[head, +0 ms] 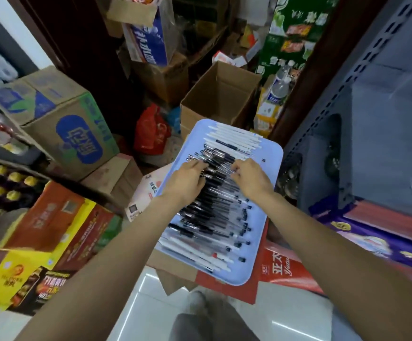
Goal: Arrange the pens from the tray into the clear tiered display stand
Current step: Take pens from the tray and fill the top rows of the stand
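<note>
Pens nearly all on tray | my left hand and right hand curl onto a bunch, grip unclear | stand unseen, arranging barely begun

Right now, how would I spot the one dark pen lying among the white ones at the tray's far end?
Find the pale blue tray resting on the cartons in the middle of the view. Beyond both hands, its far end holds a row of white pens. The dark-barrelled pen lies in that row, the only black one there, apart from the black pile nearer the person.
</note>
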Demonstrator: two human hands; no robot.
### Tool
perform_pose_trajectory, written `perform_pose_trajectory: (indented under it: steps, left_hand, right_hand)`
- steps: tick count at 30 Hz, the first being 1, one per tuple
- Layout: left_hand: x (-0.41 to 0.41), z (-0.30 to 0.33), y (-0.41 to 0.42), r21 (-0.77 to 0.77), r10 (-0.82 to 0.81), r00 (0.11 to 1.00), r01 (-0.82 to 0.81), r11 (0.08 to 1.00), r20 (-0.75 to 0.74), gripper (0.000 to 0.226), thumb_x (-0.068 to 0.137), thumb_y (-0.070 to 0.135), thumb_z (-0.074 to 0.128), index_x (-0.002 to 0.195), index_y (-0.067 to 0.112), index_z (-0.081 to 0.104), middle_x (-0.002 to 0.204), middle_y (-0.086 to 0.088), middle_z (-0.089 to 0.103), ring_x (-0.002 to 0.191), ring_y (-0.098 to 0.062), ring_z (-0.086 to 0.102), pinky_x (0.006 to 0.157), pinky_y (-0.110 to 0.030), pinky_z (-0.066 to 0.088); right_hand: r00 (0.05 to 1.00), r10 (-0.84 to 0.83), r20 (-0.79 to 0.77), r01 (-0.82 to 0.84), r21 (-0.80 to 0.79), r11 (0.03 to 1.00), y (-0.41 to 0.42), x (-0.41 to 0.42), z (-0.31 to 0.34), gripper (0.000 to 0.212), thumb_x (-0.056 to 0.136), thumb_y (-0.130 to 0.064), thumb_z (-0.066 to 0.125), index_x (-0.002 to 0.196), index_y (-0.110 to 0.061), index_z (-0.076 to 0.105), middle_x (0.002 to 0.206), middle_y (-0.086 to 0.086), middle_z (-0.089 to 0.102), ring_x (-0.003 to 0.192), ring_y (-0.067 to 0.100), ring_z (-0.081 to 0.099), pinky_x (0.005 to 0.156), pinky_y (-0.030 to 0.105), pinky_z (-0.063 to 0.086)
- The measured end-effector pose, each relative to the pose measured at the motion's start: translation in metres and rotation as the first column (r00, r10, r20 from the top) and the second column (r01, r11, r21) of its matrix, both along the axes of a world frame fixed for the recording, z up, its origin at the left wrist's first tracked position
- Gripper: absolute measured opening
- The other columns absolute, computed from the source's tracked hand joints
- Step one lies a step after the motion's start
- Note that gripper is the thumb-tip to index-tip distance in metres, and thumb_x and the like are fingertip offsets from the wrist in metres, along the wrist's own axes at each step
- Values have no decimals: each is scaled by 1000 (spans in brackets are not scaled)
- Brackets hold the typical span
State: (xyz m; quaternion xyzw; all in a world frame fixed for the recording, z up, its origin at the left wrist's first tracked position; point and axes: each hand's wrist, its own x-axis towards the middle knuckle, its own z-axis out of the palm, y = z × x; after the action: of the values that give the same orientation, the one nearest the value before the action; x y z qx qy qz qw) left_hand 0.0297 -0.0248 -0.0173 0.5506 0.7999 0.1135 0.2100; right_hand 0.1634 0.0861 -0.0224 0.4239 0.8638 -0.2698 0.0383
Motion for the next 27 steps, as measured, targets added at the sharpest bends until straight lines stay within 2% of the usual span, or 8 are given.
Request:
perform_pose_trajectory:
  steps: [2,6,9,14,17,22,25,27]
  left_hand:
    - [-2,-3,2,38,-8,998,10,999,-57,39,98,17,44,136,16,43,140,-4,43,126,-26,43,96,-35,37]
    - [-10,-3,14,73,-5,996,11,997,-84,29,96,14,47,125,15,55,127,-6,50,119,-27,46,92,-35,38]
    - [-16,-4,26,44,10,1000,-9,999,-24,24,93,11,53,116,10,60,117,-11,50,111,-30,49,91,-41,43]
    - [-24,-1,37,19,6,998,-7,1000,57,16,89,11,62,104,9,62,107,-8,49,102,-26,52,90,-35,44]
    - [-28,-3,34,36,58,990,-63,997,126,16,87,10,64,102,9,63,101,-5,48,97,-25,53,91,-34,43]
    - [-31,-10,27,73,185,965,-201,977,184,16,86,10,64,102,11,65,104,-7,51,98,-24,55,92,-30,43]
    - [-29,-12,27,81,226,951,-248,965,211,17,88,11,63,105,10,65,105,-6,50,100,-22,54,88,-23,39]
    - [-26,-12,25,104,196,961,-219,970,196,21,87,13,64,107,13,65,108,-7,51,97,-23,55,90,-28,41]
  right_hand:
    - [1000,-5,18,6,-24,1000,6,-2,-3,16,95,-11,50,107,-3,57,105,17,54,85,35,57,74,47,51]
    - [999,40,28,-38,-66,997,15,-5,-5,5,94,-8,52,90,-7,49,78,12,42,68,28,41,63,41,35]
    - [995,89,42,-86,-79,993,19,-6,-5,14,94,-9,53,86,-10,41,79,13,41,70,29,43,65,44,38]
    - [988,135,75,-128,-88,988,24,-8,-3,11,95,-12,53,89,-8,44,90,24,58,83,37,58,75,49,49]
    - [979,169,117,-164,-56,985,25,-7,-4,8,96,-10,50,93,-7,43,91,16,48,83,35,53,76,47,49]
    - [966,188,177,-198,39,979,23,-9,-7,11,95,-3,44,87,-8,39,68,2,25,74,30,44,62,38,37]
    - [966,183,183,-194,43,980,21,-8,-7,30,94,1,43,69,-12,32,67,2,25,74,29,45,61,37,35]
    - [971,175,162,-182,26,983,21,-8,-6,28,93,2,43,69,-11,35,72,10,36,78,33,50,64,41,39]
